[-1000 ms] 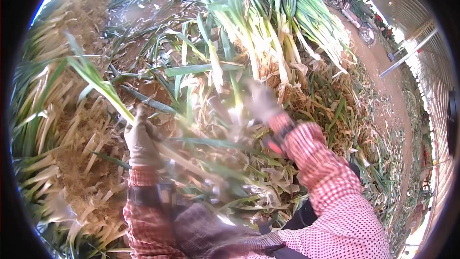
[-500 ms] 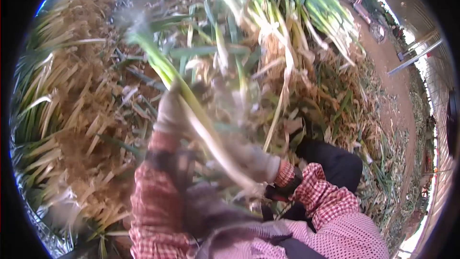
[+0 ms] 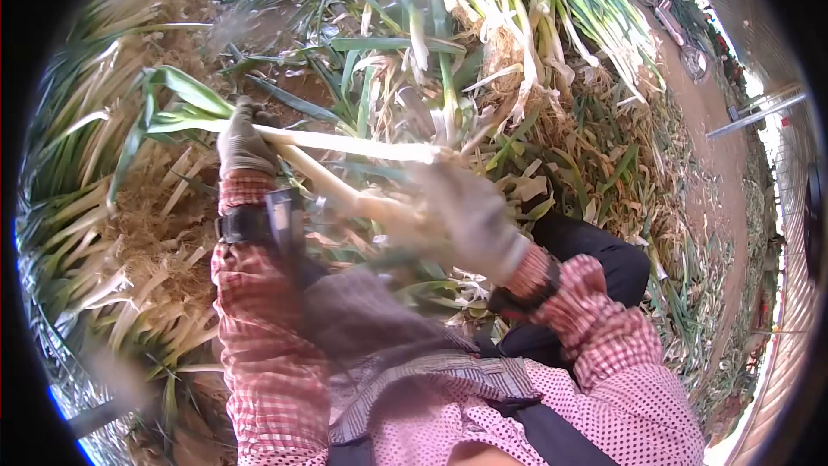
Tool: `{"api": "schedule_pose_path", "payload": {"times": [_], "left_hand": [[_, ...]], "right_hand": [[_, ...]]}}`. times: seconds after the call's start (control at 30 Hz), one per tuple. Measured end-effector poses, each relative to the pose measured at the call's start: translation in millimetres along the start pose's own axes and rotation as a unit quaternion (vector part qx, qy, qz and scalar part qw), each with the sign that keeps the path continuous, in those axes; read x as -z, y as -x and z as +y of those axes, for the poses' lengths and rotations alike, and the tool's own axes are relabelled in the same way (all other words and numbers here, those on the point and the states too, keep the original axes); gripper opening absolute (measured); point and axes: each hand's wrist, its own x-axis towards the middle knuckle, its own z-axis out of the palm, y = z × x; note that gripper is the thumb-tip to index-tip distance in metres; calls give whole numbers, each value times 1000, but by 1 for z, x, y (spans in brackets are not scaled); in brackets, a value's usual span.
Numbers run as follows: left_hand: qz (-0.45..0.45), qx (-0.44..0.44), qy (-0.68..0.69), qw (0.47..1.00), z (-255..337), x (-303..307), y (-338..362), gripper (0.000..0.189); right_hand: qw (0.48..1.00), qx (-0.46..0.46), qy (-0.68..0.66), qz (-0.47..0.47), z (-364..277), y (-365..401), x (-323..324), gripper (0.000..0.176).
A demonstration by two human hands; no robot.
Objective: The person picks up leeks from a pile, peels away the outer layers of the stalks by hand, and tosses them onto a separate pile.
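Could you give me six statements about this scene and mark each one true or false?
1. The left hand grips stalks. True.
2. The right hand looks blurred, near the stalks' pale ends. True.
3. Both hands are bare. False: they wear gloves.
4. The held stalks' green leaves point to the picture's right. False: the leaves point left.
5. A motorbike shows at upper right. True.
6. The sleeves are plain blue. False: the sleeves are red-and-white checked.

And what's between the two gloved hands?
Two pale stalks stretch from the left hand toward the blurred right hand; the head view shows it.
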Motion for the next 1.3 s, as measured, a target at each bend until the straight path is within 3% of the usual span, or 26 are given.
{"api": "schedule_pose_path", "payload": {"times": [0.07,0.13,0.17,0.2,0.23,0.3,0.33,0.4,0.47,0.5,0.57,0.63,0.67,0.73,0.83,0.93,1.03,1.1,1.13,1.2,1.23,1.3], "left_hand": [[-13,10,28,999,-15,-1,-1,17],[-15,21,-55,998,-18,1,-12,17],[-15,16,-100,995,-17,-3,-1,17],[-79,-2,-108,991,-17,4,-15,19],[-25,4,-87,996,-13,0,-19,20],[10,8,-5,1000,0,-2,-25,22],[8,-5,-35,999,-1,7,-37,21],[-36,23,-8,999,0,19,-43,14],[-56,29,-1,998,4,29,-61,15],[-66,5,14,998,18,29,-50,19],[-32,-18,-35,999,32,30,-43,21],[2,-10,-45,999,21,10,-17,20],[11,-8,-34,999,14,6,-21,20],[40,-4,-33,999,4,-1,-17,20],[-8,2,-50,999,-10,7,-18,17],[-14,23,-100,995,-17,5,-19,15],[-39,23,-207,977,-36,-4,-17,13],[-19,50,-207,977,-37,-10,-12,10],[-44,74,-191,978,-38,-2,-27,10],[-81,107,-134,982,-35,7,-39,10],[-46,96,-125,987,-32,25,-67,11],[24,76,-99,992,-32,68,-132,17]], "right_hand": [[999,52,-4,-15,-4,-15,-28,31],[993,113,-17,-38,-4,-27,-49,28],[988,88,-26,-126,-6,-30,-51,25],[975,56,-33,-212,-11,-31,-49,23],[956,22,-38,-291,-13,-32,-49,21],[964,4,-145,-222,-12,0,-37,26],[961,-31,-165,-219,-20,8,-16,27],[873,-233,-267,-336,-26,23,18,16],[857,-189,-247,-411,-32,53,42,20],[843,-216,-259,-420,-37,77,54,17],[902,-224,-219,-299,-28,109,63,26],[879,-354,-142,-286,-20,74,77,37],[947,-245,-83,-190,-16,50,67,42],[987,-114,28,-106,-22,16,38,41],[967,-23,112,-230,-15,8,12,25],[918,70,99,-379,-14,-4,1,15],[910,140,0,-390,-14,-4,-7,21],[926,125,-105,-341,-30,-24,6,27],[939,78,-176,-284,-32,-19,12,35],[935,-25,-227,-272,-43,-5,32,29],[905,26,-301,-299,-50,9,41,19],[891,45,-350,-284,-77,39,75,13]]}}
